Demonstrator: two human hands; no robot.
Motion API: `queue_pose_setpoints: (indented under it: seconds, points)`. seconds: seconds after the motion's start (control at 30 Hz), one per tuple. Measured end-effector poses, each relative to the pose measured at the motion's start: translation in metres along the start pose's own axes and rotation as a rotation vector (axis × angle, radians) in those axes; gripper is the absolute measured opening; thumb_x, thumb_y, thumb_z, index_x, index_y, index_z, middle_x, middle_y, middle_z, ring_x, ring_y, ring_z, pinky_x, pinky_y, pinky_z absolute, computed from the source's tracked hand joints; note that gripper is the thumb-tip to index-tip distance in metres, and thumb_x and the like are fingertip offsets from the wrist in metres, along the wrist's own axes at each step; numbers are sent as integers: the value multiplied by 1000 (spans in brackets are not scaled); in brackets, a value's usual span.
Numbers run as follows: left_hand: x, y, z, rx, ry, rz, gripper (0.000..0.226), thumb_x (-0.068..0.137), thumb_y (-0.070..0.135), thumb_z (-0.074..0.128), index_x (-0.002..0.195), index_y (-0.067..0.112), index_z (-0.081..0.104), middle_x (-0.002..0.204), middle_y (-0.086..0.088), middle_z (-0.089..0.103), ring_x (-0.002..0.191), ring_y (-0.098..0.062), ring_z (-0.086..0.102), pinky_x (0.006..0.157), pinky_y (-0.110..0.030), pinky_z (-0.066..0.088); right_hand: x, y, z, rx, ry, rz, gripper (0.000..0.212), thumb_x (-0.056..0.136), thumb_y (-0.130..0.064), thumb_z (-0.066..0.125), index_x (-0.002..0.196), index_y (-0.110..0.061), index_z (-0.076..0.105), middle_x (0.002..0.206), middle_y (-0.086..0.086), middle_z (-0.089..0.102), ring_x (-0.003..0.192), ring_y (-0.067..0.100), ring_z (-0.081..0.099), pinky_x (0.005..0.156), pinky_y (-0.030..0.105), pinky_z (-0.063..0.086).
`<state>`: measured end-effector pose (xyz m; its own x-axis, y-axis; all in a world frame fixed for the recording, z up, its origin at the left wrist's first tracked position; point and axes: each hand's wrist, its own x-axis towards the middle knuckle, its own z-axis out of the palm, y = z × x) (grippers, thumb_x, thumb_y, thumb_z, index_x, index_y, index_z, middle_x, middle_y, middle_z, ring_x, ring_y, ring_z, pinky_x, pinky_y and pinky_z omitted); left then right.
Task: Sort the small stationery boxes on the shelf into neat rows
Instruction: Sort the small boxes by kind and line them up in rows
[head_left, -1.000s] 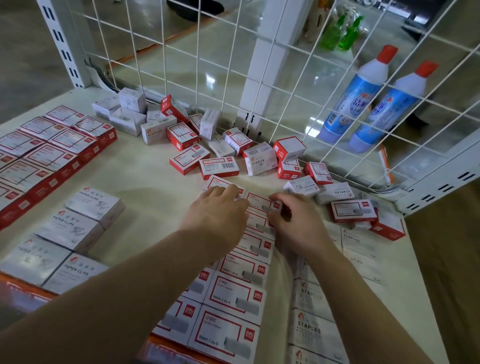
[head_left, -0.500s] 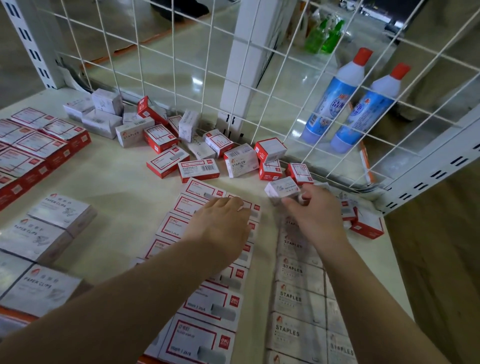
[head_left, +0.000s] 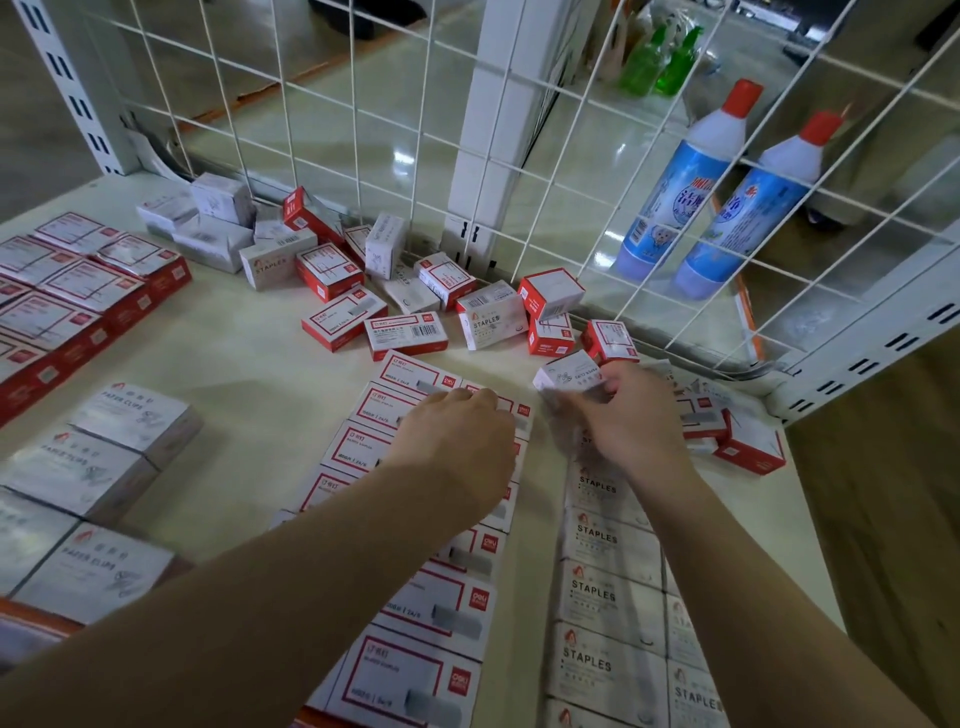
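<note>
My right hand (head_left: 631, 421) pinches a small white staples box (head_left: 569, 373) just above the far end of the white STAPLES row (head_left: 605, 587). My left hand (head_left: 457, 441) rests palm down on the row of red-and-white boxes (head_left: 415, 613) beside it, fingers relaxed. A loose heap of mixed red and white boxes (head_left: 410, 291) lies along the wire back of the shelf (head_left: 249, 384).
Paper clip boxes (head_left: 104, 457) and red boxes (head_left: 67, 301) lie in rows at the left. A few loose red boxes (head_left: 748, 441) sit at the right corner. A white wire grid (head_left: 389, 119) backs the shelf; two blue bottles (head_left: 711, 192) stand behind it.
My right hand left the red-and-white row, moved right and back, and picked up a white box. My left hand stayed on the row. The view shifted slightly right.
</note>
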<state>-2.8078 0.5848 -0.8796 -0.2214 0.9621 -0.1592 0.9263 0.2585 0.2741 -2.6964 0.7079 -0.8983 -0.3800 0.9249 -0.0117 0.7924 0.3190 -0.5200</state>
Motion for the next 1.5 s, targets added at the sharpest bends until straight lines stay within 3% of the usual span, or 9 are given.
queue_pose_setpoints:
  seconds: [0.13,0.37,0.5,0.67,0.77,0.9,1.13,1.3,1.5]
  points:
    - [-8,-3,-5,1,27,-12,38,98,31,40,134,21,43,132,1,48,122,-18,43,102,-33,34,-9,-3,-8,52,23,-57,34,77,-41,69,97,-14,64,94,-1,64,82,12,60,57,18,40]
    - [-28,-18,-24,-142,41,-111,34,97,33,42,130,27,48,128,7,52,112,-12,49,82,-24,39,-34,-3,-32,38,-6,-199,26,75,-29,73,96,-19,61,94,2,59,83,13,52,69,26,42]
    - [-39,-23,-32,-217,13,-121,44,96,38,43,139,32,37,144,9,40,130,-13,39,101,-31,37,-62,-11,-44,-29,-78,-269,50,77,-28,71,123,-21,52,106,-3,51,95,9,47,80,21,36]
    - [-49,-23,-32,-274,-14,-69,48,96,44,41,141,31,34,145,9,39,130,-12,39,104,-31,34,-82,-18,-52,-54,-161,-362,56,77,-29,71,128,-27,47,110,-15,43,98,-2,42,78,6,30]
    - [-52,-21,-33,-347,12,-54,48,96,44,40,142,30,35,139,9,47,124,-11,44,98,-28,38,-91,-24,-57,-58,-173,-420,58,78,-27,71,130,-29,46,111,-18,40,99,-5,40,77,-4,26]
    - [-55,-18,-37,-468,55,-58,46,96,41,41,140,27,38,130,6,55,101,-6,48,82,-23,44,-102,-32,-59,-79,-199,-502,59,78,-28,70,131,-31,44,111,-20,38,102,-5,39,86,4,28]
    - [-61,-16,-39,-604,19,-36,29,95,33,47,116,19,62,114,4,65,86,-3,54,67,-12,46,-110,-38,-57,-18,-229,-557,61,76,-23,71,131,-31,46,106,-27,37,101,-17,38,87,-2,27]
    - [-58,-16,-34,-720,24,-162,17,93,32,52,99,20,63,106,6,67,71,-2,54,50,-10,41,-113,-34,-48,12,-240,-505,67,81,-22,68,138,-37,34,112,-19,40,105,-3,42,99,19,37]
    - [-61,-12,-31,-880,125,-337,19,95,29,50,83,23,64,101,9,65,68,-6,56,54,-12,48,-123,-30,-28,68,-139,-344,66,80,-33,68,137,-33,35,107,-15,47,91,-2,46,83,12,39]
